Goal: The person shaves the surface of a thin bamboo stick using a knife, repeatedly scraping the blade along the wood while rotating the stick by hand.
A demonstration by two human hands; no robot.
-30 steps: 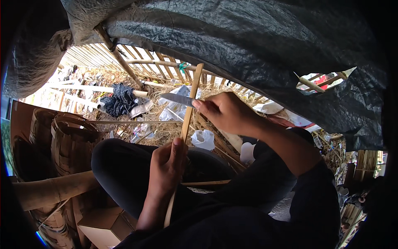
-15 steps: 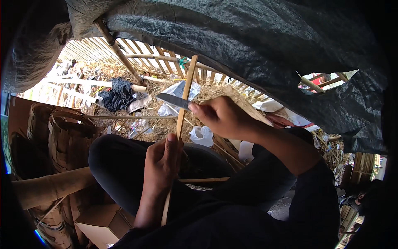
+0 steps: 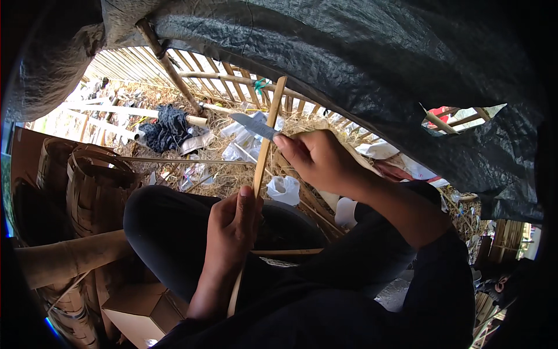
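Note:
A long, flat bamboo strip (image 3: 265,152) stands slanted in front of me, its lower end running down past my wrist toward my lap. My left hand (image 3: 233,220) is closed around its lower half, thumb pointing up along it. Above that, my right hand (image 3: 317,160) grips a knife (image 3: 254,125) whose handle is hidden inside the fingers. The grey blade points to the left and crosses the strip's upper part, seemingly resting against it.
Woven baskets (image 3: 96,192), a thick bamboo pole (image 3: 75,259) and a cardboard box (image 3: 136,314) stand at my left. A dark tarpaulin (image 3: 349,52) hangs overhead. Beyond my crossed legs lie straw, a white plastic bag (image 3: 283,189), dark cloth (image 3: 167,129) and a bamboo fence (image 3: 203,70).
The knife and my right hand have moved slightly up and to the right along the strip. The strip's top and my left hand have shifted a little to the right.

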